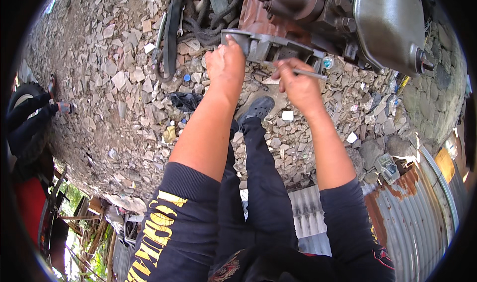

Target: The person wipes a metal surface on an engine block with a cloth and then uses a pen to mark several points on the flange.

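Observation:
My left hand (226, 63) rests at the left end of a grey cast-metal housing (256, 47) on the front of an engine. Its index finger is stretched onto the rim, with the thumb apart; the other fingers are partly hidden. In my right hand (299, 87) is a slim silver metal tool (313, 74), gripped between curled fingers. The tool's shaft sticks out to the right, and its other end is hard to make out near the housing's lower edge. Behind the housing rises the reddish-brown engine block (253, 16).
A grey metal cover (387, 23) bulges at the upper right. Chains (206, 28), a black strap (172, 38) and a wrench (161, 31) lie left of the engine. Broken stone and tile cover the ground (119, 78). Corrugated metal sheets (412, 217) lie lower right; a wheel (25, 95) stands far left.

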`<state>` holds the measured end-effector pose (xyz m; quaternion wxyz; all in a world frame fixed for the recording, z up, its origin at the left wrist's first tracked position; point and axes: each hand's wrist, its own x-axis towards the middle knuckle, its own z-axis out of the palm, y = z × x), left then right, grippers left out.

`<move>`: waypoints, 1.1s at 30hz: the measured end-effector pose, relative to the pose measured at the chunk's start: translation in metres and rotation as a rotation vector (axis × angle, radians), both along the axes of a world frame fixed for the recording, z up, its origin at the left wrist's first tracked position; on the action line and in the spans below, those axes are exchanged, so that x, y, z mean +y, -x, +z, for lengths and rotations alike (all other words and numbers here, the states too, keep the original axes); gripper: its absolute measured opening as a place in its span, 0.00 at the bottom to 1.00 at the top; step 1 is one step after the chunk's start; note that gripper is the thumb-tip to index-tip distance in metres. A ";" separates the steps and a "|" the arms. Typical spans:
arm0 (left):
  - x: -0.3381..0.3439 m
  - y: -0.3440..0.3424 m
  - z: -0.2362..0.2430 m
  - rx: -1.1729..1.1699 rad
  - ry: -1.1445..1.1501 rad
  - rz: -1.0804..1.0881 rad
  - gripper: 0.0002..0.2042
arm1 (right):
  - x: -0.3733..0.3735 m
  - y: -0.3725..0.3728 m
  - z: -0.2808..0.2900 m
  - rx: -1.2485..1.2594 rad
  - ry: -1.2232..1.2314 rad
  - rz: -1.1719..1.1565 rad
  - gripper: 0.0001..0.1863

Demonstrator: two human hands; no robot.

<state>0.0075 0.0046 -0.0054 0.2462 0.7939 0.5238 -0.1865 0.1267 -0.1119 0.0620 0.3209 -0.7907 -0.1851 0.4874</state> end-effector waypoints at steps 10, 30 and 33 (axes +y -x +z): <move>0.004 0.000 -0.001 0.058 0.089 0.014 0.24 | -0.010 -0.001 -0.014 -0.369 -0.180 0.201 0.10; 0.003 -0.003 -0.003 0.078 0.017 -0.006 0.23 | -0.005 0.003 -0.027 -0.453 -0.272 0.010 0.07; 0.003 -0.004 -0.004 0.067 0.029 0.077 0.24 | -0.019 0.006 -0.023 -0.376 -0.220 0.159 0.07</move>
